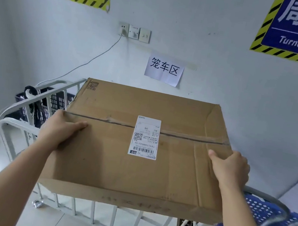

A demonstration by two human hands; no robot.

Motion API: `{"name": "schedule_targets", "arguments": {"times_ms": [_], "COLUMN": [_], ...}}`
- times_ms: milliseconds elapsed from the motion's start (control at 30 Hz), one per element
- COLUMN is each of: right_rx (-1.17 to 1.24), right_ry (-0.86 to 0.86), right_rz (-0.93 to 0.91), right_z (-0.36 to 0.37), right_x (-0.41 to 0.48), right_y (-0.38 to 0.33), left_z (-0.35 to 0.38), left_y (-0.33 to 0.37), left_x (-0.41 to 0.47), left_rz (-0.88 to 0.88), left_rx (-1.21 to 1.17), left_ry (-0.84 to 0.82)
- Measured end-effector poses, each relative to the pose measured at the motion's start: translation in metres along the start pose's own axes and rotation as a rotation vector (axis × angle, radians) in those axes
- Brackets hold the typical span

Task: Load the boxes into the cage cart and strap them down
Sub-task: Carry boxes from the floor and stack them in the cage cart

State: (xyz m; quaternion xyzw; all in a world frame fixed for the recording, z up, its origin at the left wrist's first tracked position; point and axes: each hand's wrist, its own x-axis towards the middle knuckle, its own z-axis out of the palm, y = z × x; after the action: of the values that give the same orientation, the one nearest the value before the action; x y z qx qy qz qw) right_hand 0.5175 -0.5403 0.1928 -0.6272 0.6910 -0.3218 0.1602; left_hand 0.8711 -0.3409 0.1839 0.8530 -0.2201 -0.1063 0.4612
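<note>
The person holds one wide cardboard box (100, 165) level over the white cage cart (127, 220), its near edge just above the cart's front bars. The left hand (62, 130) grips the box's 9 o'clock edge, thumb flat on the lid and fingers curled under, out of sight. The right hand (230, 167) does the same at 3 o'clock. A shipping label (145, 137) sits across the taped seam in the middle of the lid.

To my eye the step is the lowering-in. It would go best with the box kept flat and square to the cart's sides and let straight down between them. The fingers should slip out only as the base meets the cart floor, which the box hides from me. The lid is creased toward 3 o'clock, so I'd judge the cardboard soft and grip the edges, not press the top.

A dark crate (58, 98) stands behind the cart at 10 o'clock, and blue perforated crates (260, 207) sit just beside its corner at 4 o'clock. A grey cable (94, 58) trails from the wall sockets (134, 31) at 12 o'clock toward the cart's back. The side rails are what the box could catch on. I see no strap.
</note>
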Motion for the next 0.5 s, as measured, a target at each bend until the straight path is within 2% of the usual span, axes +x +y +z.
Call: {"name": "schedule_targets", "arguments": {"times_ms": [233,500], "right_rx": [0.037,0.057], "right_ry": [-0.029,-0.027], "right_rz": [-0.031,0.020], "right_z": [0.082,0.176], "right_x": [0.024,0.039], "right_y": [-0.079,-0.168], "left_z": [-0.016,-0.034], "left_y": [-0.015,-0.031], "left_x": [0.113,0.243], "left_rz": [-0.012,-0.039], "left_rx": [0.038,0.047], "left_ry": [0.033,0.022]}}
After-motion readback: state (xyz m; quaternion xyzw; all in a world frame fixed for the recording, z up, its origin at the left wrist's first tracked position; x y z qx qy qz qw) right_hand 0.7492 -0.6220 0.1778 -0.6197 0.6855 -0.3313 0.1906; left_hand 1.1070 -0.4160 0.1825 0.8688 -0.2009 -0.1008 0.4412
